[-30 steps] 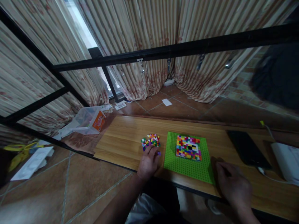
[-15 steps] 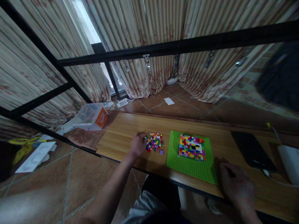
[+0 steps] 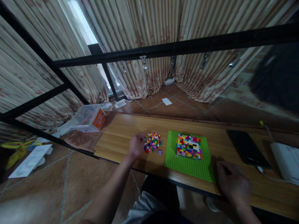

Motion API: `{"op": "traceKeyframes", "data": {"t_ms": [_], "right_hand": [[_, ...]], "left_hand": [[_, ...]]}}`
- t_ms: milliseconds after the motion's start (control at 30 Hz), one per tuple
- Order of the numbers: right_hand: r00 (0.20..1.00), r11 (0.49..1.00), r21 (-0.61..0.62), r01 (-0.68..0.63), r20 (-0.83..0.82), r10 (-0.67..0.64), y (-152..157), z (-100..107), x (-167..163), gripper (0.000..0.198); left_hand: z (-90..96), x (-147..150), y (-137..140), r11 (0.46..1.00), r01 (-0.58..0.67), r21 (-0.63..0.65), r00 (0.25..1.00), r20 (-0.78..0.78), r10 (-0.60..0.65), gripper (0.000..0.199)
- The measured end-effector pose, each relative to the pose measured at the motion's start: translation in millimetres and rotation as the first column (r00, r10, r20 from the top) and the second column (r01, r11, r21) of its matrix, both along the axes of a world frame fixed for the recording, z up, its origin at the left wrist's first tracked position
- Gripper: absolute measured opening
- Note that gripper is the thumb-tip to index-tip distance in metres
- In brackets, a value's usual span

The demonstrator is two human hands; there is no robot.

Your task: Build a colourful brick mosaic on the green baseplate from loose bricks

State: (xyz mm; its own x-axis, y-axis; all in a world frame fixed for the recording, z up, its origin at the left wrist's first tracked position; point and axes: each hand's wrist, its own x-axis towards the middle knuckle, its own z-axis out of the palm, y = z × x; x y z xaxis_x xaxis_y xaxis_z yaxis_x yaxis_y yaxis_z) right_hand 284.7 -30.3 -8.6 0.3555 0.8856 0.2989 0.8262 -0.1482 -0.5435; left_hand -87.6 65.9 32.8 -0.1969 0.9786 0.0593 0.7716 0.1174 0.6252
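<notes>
Floor (image 3: 88, 177): brown tiles, pale grout, running away well left of the green baseplate (image 3: 184, 170); a white tray-like piece (image 3: 31, 163) lies out there beside something yellow (image 3: 17, 154).
Curtains (image 3: 144, 31): striped, flower-printed, hanging behind the baseplate from the left, with a black metal frame (image 3: 158, 49) crossing in front.
Clear bin (image 3: 81, 119): down left of the baseplate, past the table's end, orange label showing.
Table (image 3: 121, 130): wood-grained, long, and under the baseplate.
Left hand (image 3: 137, 144): left of the baseplate, fingers curled at the pile's edge; can't tell whether they grip a brick.
Brick pile (image 3: 153, 142): loose, many-coloured, just left of the baseplate, a purple brick (image 3: 159, 152) at its near side.
Mosaic (image 3: 189, 147): there it sits, on the baseplate!
Right hand (image 3: 233, 182): just right of the baseplate, fingers curled in; can't tell if they hold anything.
Black device (image 3: 247, 149): flat, farther right of the baseplate, white cable (image 3: 275, 179) at its end.
White box (image 3: 286, 161): farthest right of the baseplate.
</notes>
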Motion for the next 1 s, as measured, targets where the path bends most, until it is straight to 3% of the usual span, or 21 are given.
{"op": "traceKeyframes", "data": {"t_ms": [67, 133, 200, 300, 400, 467, 533, 700, 833, 1000], "right_hand": [[1.0, 1.0, 0.008, -0.004, -0.008, 0.004, 1, -1, 2, 0.037], [0.999, 1.0, 0.019, 0.005, -0.037, -0.004, 3, 0, 3, 0.04], [0.995, 0.999, 0.03, 0.027, -0.098, -0.023, 3, 7, 0, 0.041], [0.971, 0.999, 0.046, 0.007, -0.239, 0.004, -4, 29, -20, 0.039], [0.897, 0.978, 0.09, -0.186, -0.392, 0.206, -15, 62, -59, 0.033], [0.791, 0.923, 0.087, -0.375, -0.49, 0.367, -23, 79, -86, 0.029], [0.688, 0.881, 0.096, -0.462, -0.588, 0.425, -28, 88, -106, 0.026], [0.467, 0.916, 0.117, -0.384, -0.831, 0.302, -30, 81, -117, 0.017], [0.313, 0.93, 0.068, -0.361, -0.931, 0.19, -30, 71, -114, 0.018], [0.238, 0.931, 0.036, -0.363, -0.963, 0.13, -33, 63, -114, 0.022]], "left_hand": [[3.7, 2, -1, 0.999, 0.008, 0.039, 0.999, 0.05, -0.01, 0.015], [9.3, 9, -6, 0.994, 0.028, 0.103, 0.976, 0.212, -0.05, 0.014], [15.4, 20, -17, 0.986, 0.067, 0.153, 0.884, 0.449, -0.13, 0.013], [23.5, 47, -44, 0.964, 0.221, 0.145, 0.763, 0.59, -0.264, 0.019], [31.6, 76, -72, 0.938, 0.333, 0.101, 0.695, 0.646, -0.316, 0.02], [38.2, 92, -86, 0.907, 0.416, 0.068, 0.634, 0.694, -0.342, 0.022], [44.9, 102, -92, 0.87, 0.491, 0.044, 0.557, 0.752, -0.353, 0.024], [53.5, 105, -91, 0.856, 0.517, -0.011, 0.516, 0.802, -0.302, 0.023], [53.2, 103, -91, 0.842, 0.535, -0.073, 0.511, 0.821, -0.254, 0.019], [53.3, 106, -92, 0.833, 0.541, -0.111, 0.494, 0.844, -0.209, 0.013]]}}
